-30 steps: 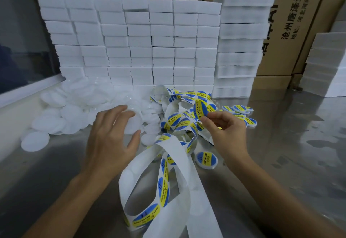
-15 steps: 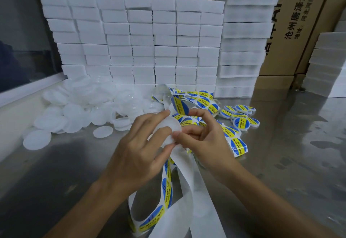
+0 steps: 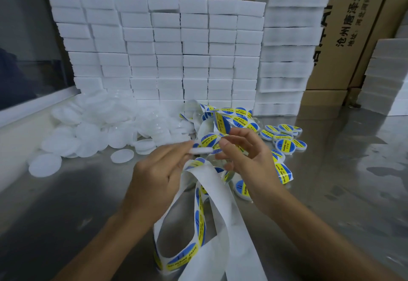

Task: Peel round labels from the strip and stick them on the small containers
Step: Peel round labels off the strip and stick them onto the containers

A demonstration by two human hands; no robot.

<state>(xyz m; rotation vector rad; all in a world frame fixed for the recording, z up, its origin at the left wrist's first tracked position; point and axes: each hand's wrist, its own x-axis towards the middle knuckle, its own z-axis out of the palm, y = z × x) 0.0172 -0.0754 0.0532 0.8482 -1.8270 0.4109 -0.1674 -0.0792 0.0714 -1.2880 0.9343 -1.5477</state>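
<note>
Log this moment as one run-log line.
left hand: holds small container | right hand: touching container, label being applied | label strip: draped on table

unlabelled containers [image 3: 92, 135] left, labelled containers [image 3: 284, 135] right, foam blocks [image 3: 176, 48] behind

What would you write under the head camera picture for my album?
Both hands hold a small white container above the label strip.

Steel tabletop [image 3: 353, 170], reflective, smudged. White foam blocks [image 3: 167, 46] stacked at 12 o'clock. Brown printed cartons [image 3: 353, 26] behind, 1 o'clock. Dark window pane [image 3: 24, 37] with pale sill, 10 o'clock.
</note>
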